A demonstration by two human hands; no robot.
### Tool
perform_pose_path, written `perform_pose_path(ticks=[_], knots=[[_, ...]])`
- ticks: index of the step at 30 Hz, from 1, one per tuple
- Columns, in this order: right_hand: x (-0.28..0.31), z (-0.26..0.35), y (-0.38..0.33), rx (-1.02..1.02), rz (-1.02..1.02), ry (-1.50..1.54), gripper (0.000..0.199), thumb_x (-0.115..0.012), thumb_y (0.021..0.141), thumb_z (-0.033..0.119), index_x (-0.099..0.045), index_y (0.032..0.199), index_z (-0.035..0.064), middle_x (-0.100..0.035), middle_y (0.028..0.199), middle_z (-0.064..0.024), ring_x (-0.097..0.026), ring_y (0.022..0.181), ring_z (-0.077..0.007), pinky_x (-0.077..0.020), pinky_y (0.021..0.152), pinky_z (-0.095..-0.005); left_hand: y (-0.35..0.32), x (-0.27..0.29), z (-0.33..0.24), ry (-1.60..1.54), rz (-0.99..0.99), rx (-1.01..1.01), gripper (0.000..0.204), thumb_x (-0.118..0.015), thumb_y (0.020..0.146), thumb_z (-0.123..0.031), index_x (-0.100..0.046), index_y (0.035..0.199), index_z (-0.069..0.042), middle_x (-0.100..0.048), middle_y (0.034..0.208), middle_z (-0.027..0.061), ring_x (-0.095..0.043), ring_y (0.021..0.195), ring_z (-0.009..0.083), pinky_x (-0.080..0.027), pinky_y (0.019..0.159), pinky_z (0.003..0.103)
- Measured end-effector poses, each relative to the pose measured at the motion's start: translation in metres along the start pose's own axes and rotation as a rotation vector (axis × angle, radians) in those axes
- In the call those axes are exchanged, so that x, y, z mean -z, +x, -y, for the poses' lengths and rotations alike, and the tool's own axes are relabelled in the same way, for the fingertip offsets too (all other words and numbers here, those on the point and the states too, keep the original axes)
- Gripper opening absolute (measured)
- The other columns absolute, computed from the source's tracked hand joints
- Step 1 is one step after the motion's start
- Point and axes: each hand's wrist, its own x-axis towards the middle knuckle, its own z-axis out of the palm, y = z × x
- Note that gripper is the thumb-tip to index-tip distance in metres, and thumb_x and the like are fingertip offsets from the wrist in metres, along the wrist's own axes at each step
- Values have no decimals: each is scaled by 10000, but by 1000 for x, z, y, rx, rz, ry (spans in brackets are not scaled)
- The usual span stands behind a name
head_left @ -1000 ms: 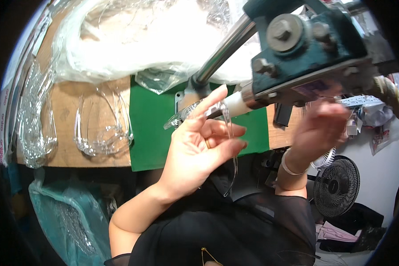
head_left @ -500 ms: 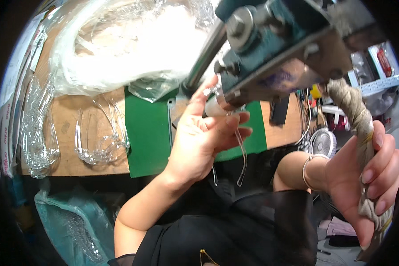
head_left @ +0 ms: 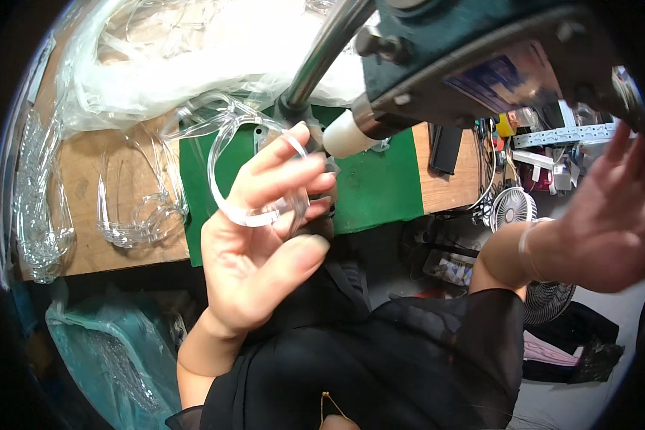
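My left hand (head_left: 261, 222) is raised in front of the green mat, its fingers curled around a clear plastic frame (head_left: 218, 179). The frame has a ring-like rim and thin arms, much like an eyeglass frame; part of it is hidden behind my fingers. Just right of those fingers is the white tip (head_left: 345, 136) of a dark green hand press (head_left: 466, 79), apart from the frame. At the right edge my right hand (head_left: 605, 222) is blurred, with its fingers stretched upward and nothing visible in it.
Bundles of clear plastic frames (head_left: 140, 222) lie on the wooden table (head_left: 86, 172) at left, beside the green mat (head_left: 376, 186). White plastic bags (head_left: 179, 64) cover the back. A black phone (head_left: 444, 149) and a small white fan (head_left: 512, 208) are right. A teal bag (head_left: 107, 351) stands low left.
My right hand has let go of the cloth-wrapped lever and risen. My left hand has drawn the clear frame away from the press tip, leftward.
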Motion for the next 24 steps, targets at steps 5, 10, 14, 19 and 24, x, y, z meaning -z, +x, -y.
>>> perform_pose_path(ticks=[5, 10, 14, 19, 24], knots=[[17, -78, -140, -677, 475, -502, 110, -596, 821, 69, -596, 900, -8, -593, 853, -47, -553, 801, -114, -441, 747, -235, -5, 7, -8, -105, -160, 167, 237, -493, 886, -128, -457, 1084, -1, -563, 1095, 190, -574, 981, 239, -459, 872, 365], [29, -136, -223, -887, 456, -561, 89, -636, 787, 63, -609, 839, -4, -588, 774, -61, -570, 661, -122, -466, 620, -241, -4, 1, -14, -125, -199, 216, 751, -556, 768, 62, -146, 1389, -34, -483, 1206, 230, -590, 968, 262, -504, 814, 339], [34, -140, -241, -842, 436, -593, 103, -667, 755, 83, -605, 808, 20, -555, 757, -59, -548, 672, -160, -454, 612, -271, -4, 14, -11, -189, -138, 232, 428, -569, 799, -18, -391, 1189, -29, -466, 1223, 250, -570, 1019, 314, -507, 824, 366], [19, -147, -239, -681, 441, -727, 95, -667, 755, 126, -612, 751, 49, -555, 735, -68, -507, 716, -224, -405, 659, -329, 8, 22, -13, -57, -175, 291, 175, -506, 874, -139, -519, 875, 36, -530, 1150, 262, -566, 1028, 306, -411, 940, 397], [21, -150, -240, -713, 383, -640, 86, -663, 757, 132, -636, 775, 53, -575, 736, -59, -516, 717, -217, -409, 659, -320, -5, 26, -1, 9, -210, 199, 431, -472, 922, -309, -348, 1201, -4, -606, 988, 200, -623, 813, 229, -486, 812, 348]])
